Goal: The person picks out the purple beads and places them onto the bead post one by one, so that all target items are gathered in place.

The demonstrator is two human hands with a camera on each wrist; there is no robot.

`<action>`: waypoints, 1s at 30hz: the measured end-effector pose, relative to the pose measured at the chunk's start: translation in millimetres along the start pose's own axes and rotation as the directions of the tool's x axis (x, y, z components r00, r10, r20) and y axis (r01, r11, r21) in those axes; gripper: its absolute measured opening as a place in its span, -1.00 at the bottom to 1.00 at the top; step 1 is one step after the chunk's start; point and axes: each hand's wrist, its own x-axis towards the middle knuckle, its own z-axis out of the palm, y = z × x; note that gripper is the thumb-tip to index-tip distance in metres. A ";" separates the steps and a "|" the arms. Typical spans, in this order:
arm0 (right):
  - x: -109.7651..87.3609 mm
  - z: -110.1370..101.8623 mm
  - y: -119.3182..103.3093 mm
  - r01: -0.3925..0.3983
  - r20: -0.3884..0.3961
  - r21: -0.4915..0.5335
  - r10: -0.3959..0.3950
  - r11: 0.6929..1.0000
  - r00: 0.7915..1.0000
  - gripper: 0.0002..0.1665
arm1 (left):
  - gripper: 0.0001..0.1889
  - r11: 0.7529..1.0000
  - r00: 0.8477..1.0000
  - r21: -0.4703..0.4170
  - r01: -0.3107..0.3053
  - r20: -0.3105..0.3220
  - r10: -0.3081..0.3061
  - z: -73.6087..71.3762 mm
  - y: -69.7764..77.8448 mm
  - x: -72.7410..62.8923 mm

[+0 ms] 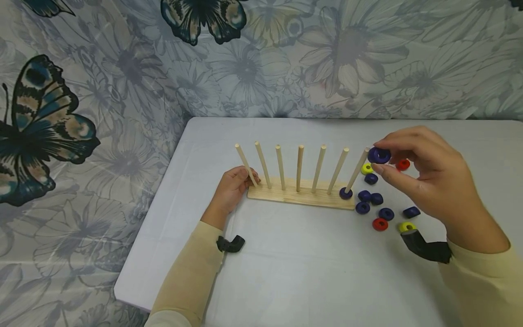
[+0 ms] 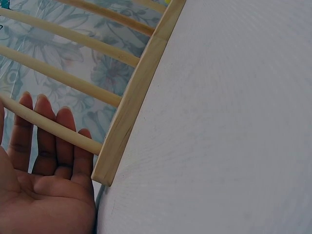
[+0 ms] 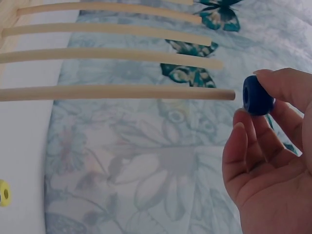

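My right hand [image 1: 435, 175] pinches a dark blue wooden ring [image 1: 379, 155] between thumb and fingers. In the right wrist view the ring's hole faces the tip of the end peg [image 3: 195, 92], a small gap apart. A wooden rack [image 1: 300, 193] with a row of upright pegs stands on the table. One blue ring [image 1: 345, 193] sits at the base of its rightmost peg. At the rack's other end, my left hand [image 1: 233, 188] holds the leftmost peg [image 2: 63, 130] near its base, fingers behind it.
Loose blue rings [image 1: 386, 214] lie right of the rack, among red rings [image 1: 380, 224] and yellow rings [image 1: 407, 226], some beneath my right hand. A white table [image 1: 286, 263] carries everything. Behind it hangs a floral cloth [image 1: 261, 72] with butterflies.
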 end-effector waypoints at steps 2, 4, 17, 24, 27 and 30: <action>1.5 -0.2 0.7 0.000 -0.002 -0.019 0.000 1.000 1.000 -0.08 | -0.52 1.000 1.000 -0.001 -0.001 0.000 0.001 0.3 0.4 0.0; 2.9 0.4 1.5 -0.001 -0.009 -0.017 0.001 1.000 1.000 -0.08 | -0.52 1.000 1.000 -0.004 -0.001 0.000 0.001 0.4 0.3 0.2; 6.2 4.1 8.8 -0.021 -0.014 0.061 0.021 0.998 1.000 -0.12 | -0.52 1.000 1.000 -0.005 0.011 -0.021 -0.011 2.0 0.7 1.9; 5.4 4.2 16.0 -0.026 0.009 0.054 0.025 0.998 1.000 -0.13 | -0.52 1.000 1.000 -0.004 0.019 -0.021 -0.019 0.2 -1.6 2.4; 5.3 5.1 16.8 -0.028 0.013 0.069 0.027 0.997 1.000 -0.15 | -0.53 1.000 1.000 -0.006 0.017 -0.021 -0.018 -0.3 -2.4 2.1; 6.0 5.9 16.5 -0.026 0.014 0.061 0.025 0.998 1.000 -0.14 | -0.54 1.000 1.000 -0.007 0.013 -0.018 -0.013 -0.5 -3.0 1.9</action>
